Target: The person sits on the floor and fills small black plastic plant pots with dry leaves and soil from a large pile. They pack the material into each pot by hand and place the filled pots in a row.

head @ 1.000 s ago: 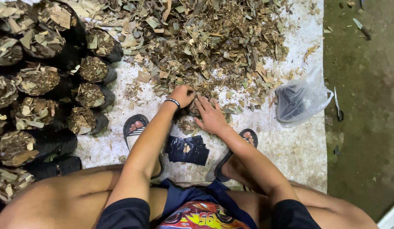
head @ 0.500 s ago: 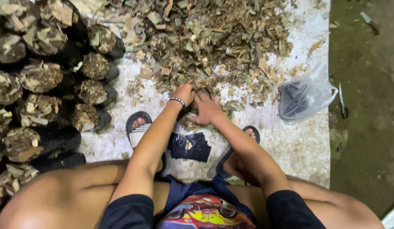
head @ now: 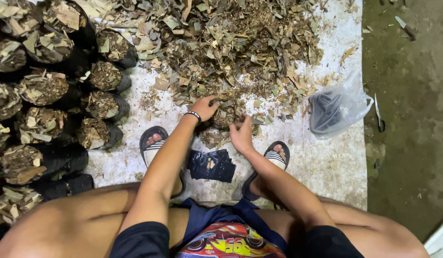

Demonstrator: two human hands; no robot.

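The person squats over a white sheet (head: 321, 167) spread on the ground, both hands reaching into the near edge of a big pile of dry leaf and bark chips (head: 231, 48). Between the hands stands a small black bag (head: 225, 117), its mouth up and heaped with the same chips, so that only the filling and a sliver of rim show. The left hand (head: 204, 107), with a dark band on its wrist, rests on the left side of that bag with fingers curled loosely over the chips; whether it grips the rim I cannot tell. The right hand (head: 242, 134) lies on the near right side of the bag, fingers bent and pointing far, touching the filling, and its hold is likewise too hidden to tell. Just near the hands, between the 2 striped sandals, lies a flat stack of empty black bags (head: 212, 166). On the left stand rows of filled black bags (head: 49, 91), packed close together and topped with chips. To the right, on the sheet's edge, sits a clear plastic bag (head: 338, 107) with something dark inside. Beyond it, on the bare dirt floor (head: 412, 143), lies a small knife (head: 378, 112), and another blade (head: 404, 26) lies far right.
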